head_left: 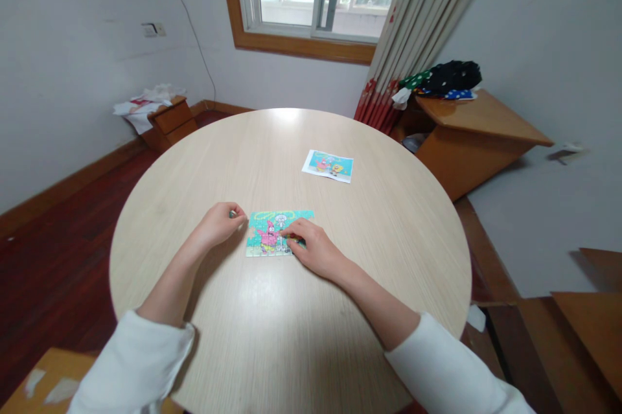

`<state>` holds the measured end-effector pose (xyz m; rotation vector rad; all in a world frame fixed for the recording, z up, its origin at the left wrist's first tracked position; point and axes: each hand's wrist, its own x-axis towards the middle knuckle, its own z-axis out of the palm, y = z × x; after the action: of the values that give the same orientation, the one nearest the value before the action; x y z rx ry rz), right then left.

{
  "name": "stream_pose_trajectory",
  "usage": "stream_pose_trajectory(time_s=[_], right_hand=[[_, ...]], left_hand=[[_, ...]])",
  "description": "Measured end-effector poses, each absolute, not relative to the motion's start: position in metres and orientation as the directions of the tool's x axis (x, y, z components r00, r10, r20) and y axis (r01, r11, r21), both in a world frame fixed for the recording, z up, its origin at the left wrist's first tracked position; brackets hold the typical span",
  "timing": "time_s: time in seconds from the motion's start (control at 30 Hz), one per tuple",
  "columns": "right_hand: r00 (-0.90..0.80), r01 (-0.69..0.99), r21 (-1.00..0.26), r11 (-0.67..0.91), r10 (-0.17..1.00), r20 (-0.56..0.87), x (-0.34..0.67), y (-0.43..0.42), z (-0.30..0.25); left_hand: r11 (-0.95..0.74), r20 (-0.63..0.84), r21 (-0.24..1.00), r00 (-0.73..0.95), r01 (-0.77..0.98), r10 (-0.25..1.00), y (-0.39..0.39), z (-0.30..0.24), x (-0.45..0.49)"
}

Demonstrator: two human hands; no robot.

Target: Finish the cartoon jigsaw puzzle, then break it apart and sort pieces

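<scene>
A jigsaw puzzle lies flat on the round table, showing a pink starfish and a pale squid figure on a turquoise ground. At its left edge is my left hand, fingers curled closed around a small dark greenish bit that looks like a puzzle piece. My right hand rests over the right part of the puzzle and hides it. Its thumb and fingers are drawn together, touching the picture near the squid figure. Whatever sits between those fingertips is too small to make out. Farther back lies a printed picture sheet with similar cartoon figures.
The pale round table fills the middle of the view. Clothes lie on a tilted wooden cabinet at right. A small wooden drawer unit with cloths stands at back left. Beyond the table are a window and a curtain.
</scene>
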<state>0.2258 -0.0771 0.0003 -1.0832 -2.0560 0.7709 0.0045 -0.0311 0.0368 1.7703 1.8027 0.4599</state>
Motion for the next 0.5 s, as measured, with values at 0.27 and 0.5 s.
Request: stream_pose_trajectory(time_s=[0.27, 0.5], right_hand=[[-0.422, 0.455, -0.755, 0.471, 0.861, 0.283, 0.2252, -0.0766, 0.0013], [-0.421, 0.453, -0.76, 0.466, 0.863, 0.279, 0.2252, -0.0769, 0.0008]], left_hand=[[0.044, -0.14, 0.61, 0.054, 0.792, 0.989, -0.031, 0.0334, 0.0026], [0.031, -0.142, 0.616, 0.073, 0.787, 0.987, -0.0306, 0.0313, 0.0024]])
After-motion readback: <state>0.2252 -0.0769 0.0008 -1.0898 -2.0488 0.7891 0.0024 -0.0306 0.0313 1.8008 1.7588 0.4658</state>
